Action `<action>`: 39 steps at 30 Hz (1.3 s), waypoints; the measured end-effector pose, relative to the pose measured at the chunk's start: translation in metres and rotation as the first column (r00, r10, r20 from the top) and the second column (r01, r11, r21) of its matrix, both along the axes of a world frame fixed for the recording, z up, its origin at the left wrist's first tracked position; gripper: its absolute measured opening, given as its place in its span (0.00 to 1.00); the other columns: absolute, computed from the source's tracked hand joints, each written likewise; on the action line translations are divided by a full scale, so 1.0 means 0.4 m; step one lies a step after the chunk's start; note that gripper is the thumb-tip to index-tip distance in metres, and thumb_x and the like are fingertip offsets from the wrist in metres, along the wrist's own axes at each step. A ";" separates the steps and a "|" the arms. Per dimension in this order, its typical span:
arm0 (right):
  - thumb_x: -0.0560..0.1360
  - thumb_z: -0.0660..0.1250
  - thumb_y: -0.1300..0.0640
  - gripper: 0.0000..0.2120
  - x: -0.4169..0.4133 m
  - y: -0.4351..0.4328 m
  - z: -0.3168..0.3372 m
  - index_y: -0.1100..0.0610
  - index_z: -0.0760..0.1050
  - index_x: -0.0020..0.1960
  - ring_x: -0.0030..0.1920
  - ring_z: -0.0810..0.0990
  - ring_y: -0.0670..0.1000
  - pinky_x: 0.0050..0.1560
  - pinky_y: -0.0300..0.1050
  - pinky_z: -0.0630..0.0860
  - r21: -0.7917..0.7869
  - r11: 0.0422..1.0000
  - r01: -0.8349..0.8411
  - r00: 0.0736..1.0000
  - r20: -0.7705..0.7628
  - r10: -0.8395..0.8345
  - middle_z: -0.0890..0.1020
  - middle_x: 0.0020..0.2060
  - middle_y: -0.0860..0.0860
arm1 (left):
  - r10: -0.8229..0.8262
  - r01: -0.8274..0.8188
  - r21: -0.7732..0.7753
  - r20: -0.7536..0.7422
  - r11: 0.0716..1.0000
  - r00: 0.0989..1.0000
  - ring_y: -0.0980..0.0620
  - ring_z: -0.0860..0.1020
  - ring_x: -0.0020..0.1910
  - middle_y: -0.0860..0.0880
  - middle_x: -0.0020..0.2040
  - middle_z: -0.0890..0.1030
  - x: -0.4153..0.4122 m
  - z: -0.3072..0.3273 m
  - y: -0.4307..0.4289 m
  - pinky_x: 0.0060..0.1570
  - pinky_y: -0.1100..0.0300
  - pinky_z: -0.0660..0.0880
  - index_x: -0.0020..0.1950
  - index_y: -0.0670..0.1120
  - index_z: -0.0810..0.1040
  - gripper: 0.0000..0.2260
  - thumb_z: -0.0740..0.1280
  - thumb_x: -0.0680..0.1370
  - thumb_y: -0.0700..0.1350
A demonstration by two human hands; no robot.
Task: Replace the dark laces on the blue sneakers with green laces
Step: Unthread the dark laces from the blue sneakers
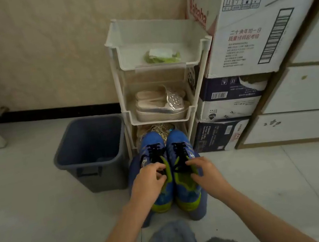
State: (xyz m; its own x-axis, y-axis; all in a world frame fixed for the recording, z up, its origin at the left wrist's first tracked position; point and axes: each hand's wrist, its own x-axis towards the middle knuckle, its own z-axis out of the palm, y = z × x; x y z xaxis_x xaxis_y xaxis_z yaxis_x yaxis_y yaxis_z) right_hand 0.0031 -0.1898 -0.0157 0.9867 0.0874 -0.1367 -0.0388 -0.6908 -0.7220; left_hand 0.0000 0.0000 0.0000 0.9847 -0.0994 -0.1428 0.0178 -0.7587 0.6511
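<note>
left hand (149, 182) pinches left dark lace (155, 153) on left sneaker (151, 141) | right hand (205, 174) pinches right dark lace (179, 149) on right sneaker (179, 136)

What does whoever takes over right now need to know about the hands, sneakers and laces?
Left hand: fingers pinch the dark laces near the left sneaker's tongue.
Right hand: fingers pinch the lace on the right sneaker.
Blue sneakers stand side by side, toes toward the white rack; the green laces lie in its top tray.
Done: nothing visible yet; both sneakers carry dark laces.
Left: unlace both, fetch the green laces, thread them.
</note>
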 end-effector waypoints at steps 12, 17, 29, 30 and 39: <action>0.73 0.65 0.68 0.15 0.037 -0.004 -0.018 0.55 0.80 0.55 0.45 0.78 0.52 0.53 0.52 0.77 0.086 0.989 0.124 0.986 0.101 -0.133 0.75 0.49 0.51 | 0.047 -0.052 0.046 0.113 0.998 0.993 0.55 0.77 0.45 0.55 0.44 0.78 0.053 -0.030 -0.083 0.38 0.62 0.70 0.52 0.51 0.77 0.08 0.70 0.75 0.51; 0.72 0.70 0.64 0.15 0.049 -0.002 -0.028 0.52 0.79 0.57 0.49 0.73 0.47 0.55 0.45 0.74 0.070 0.997 0.021 0.985 0.172 -0.032 0.72 0.49 0.46 | 0.119 -0.107 -0.072 0.176 0.992 0.977 0.56 0.75 0.41 0.53 0.45 0.75 0.080 -0.044 -0.089 0.39 0.61 0.70 0.47 0.47 0.77 0.06 0.65 0.78 0.49; 0.77 0.66 0.52 0.15 0.153 -0.002 -0.015 0.65 0.79 0.43 0.34 0.73 0.49 0.34 0.38 0.69 0.298 0.855 0.426 0.902 -0.219 -0.373 0.77 0.34 0.53 | 0.099 -0.153 -0.466 -0.138 0.871 0.985 0.58 0.75 0.22 0.47 0.33 0.80 0.085 -0.025 -0.088 0.23 0.67 0.71 0.48 0.40 0.79 0.08 0.61 0.81 0.40; 0.76 0.67 0.48 0.18 0.165 -0.003 -0.014 0.63 0.77 0.38 0.31 0.71 0.48 0.32 0.39 0.67 0.246 0.879 0.408 0.903 -0.252 -0.349 0.75 0.30 0.53 | 0.098 -0.121 -0.388 -0.079 0.914 0.992 0.57 0.76 0.24 0.47 0.35 0.80 0.085 -0.031 -0.090 0.26 0.66 0.72 0.48 0.42 0.79 0.06 0.63 0.80 0.40; 0.71 0.74 0.57 0.12 0.203 0.024 -0.024 0.68 0.80 0.40 0.35 0.77 0.48 0.39 0.42 0.77 0.310 0.892 0.328 0.931 -0.264 -0.251 0.78 0.31 0.53 | -0.003 -0.007 0.065 0.155 0.998 0.988 0.51 0.75 0.57 0.51 0.60 0.75 0.090 -0.058 -0.105 0.51 0.58 0.74 0.66 0.50 0.75 0.16 0.66 0.78 0.48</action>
